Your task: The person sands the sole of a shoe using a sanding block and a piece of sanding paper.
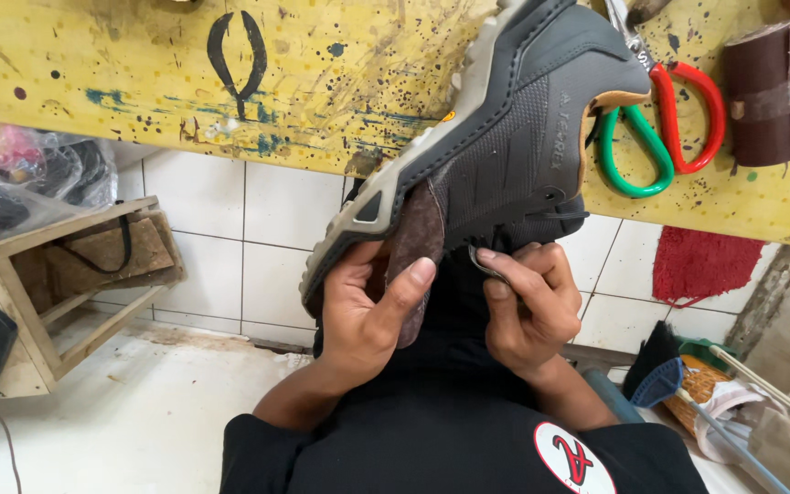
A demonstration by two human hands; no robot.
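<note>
A dark grey sports shoe [514,137] with a pale grey sole is held up sideways in front of me, toe pointing down-left. My left hand [363,306] grips the toe end from below, its thumb pressing a brown piece of sandpaper [418,238] against the side of the toe. My right hand [528,306] pinches the edge of the shoe's upper near the laces, fingers curled on it. Both forearms rise from my black shirt at the bottom of the view.
A paint-spattered yellow workboard [230,82] fills the top. On it lie scissors with a red and a green handle [660,137] and a brown sandpaper roll [763,91]. A wooden shelf unit [57,293] stands left; a brush [658,366] and red cloth [701,261] lie right.
</note>
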